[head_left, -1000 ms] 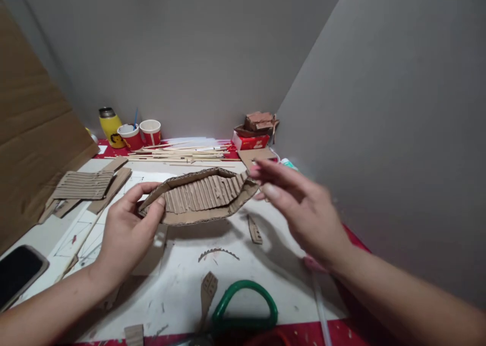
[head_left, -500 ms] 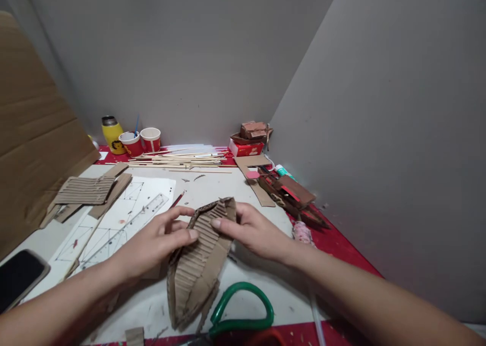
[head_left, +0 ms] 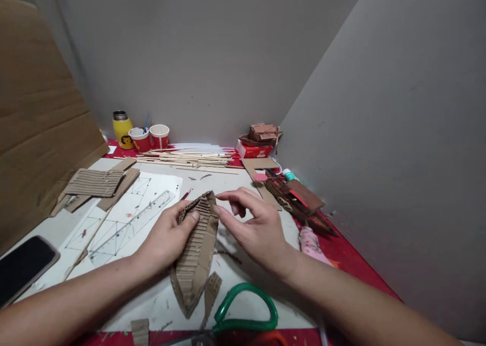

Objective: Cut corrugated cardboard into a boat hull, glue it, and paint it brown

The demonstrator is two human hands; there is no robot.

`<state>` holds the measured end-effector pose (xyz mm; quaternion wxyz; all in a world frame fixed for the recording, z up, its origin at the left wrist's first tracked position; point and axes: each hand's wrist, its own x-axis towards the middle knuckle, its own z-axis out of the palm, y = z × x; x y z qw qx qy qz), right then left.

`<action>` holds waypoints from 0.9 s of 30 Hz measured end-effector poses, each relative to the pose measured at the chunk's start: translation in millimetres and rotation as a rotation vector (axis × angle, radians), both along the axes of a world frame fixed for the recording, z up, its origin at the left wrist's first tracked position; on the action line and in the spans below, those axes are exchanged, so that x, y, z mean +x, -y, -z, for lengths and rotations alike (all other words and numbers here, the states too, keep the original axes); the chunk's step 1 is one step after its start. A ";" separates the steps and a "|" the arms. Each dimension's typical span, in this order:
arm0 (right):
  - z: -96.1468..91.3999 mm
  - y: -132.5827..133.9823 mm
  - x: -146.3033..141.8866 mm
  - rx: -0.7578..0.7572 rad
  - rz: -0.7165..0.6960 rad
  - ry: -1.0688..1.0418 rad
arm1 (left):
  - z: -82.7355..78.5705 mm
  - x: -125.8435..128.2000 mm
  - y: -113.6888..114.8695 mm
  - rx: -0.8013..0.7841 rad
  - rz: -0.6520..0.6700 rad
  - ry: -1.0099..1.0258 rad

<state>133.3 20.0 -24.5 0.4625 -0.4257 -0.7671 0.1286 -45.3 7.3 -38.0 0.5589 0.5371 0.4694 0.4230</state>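
A small boat-shaped hull of corrugated cardboard (head_left: 197,250) stands tilted over the table, its pointed end toward me and its ribbed inside showing. My left hand (head_left: 167,234) is closed around its left wall, with the thumb inside on the ribs. At the hull's upper right corner is my right hand (head_left: 254,224), its index finger and thumb apart and their tips at the edge, the other fingers curled. Below lie scissors with a green handle (head_left: 275,313) and a cardboard scrap (head_left: 211,290).
A clear ruler (head_left: 132,227) lies on drawn paper (head_left: 91,229), beside a phone (head_left: 26,265) and cardboard strips (head_left: 94,181). Wooden sticks (head_left: 186,159), cups (head_left: 159,136) and a yellow bottle (head_left: 122,131) are at the back. Brown model boats (head_left: 299,199) stand right, near a pink glue gun (head_left: 311,242).
My right hand has let go of the hull's right wall and shifted to its upper corner. My left hand has closed more firmly on the left wall. The view has turned slightly left.
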 end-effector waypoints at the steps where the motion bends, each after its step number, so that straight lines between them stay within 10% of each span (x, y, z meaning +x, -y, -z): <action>1: 0.4 -0.6 -2.5 -0.007 -0.002 0.036 | 1.4 1.4 0.1 0.006 -0.010 0.007; 15: 1.1 -7.8 -22.1 -0.076 -0.042 0.056 | 0.4 0.3 3.2 -0.016 -0.121 0.063; 27: 10.9 -16.7 -28.5 0.267 -0.084 -0.080 | -12.4 -5.0 5.6 0.090 -0.050 0.107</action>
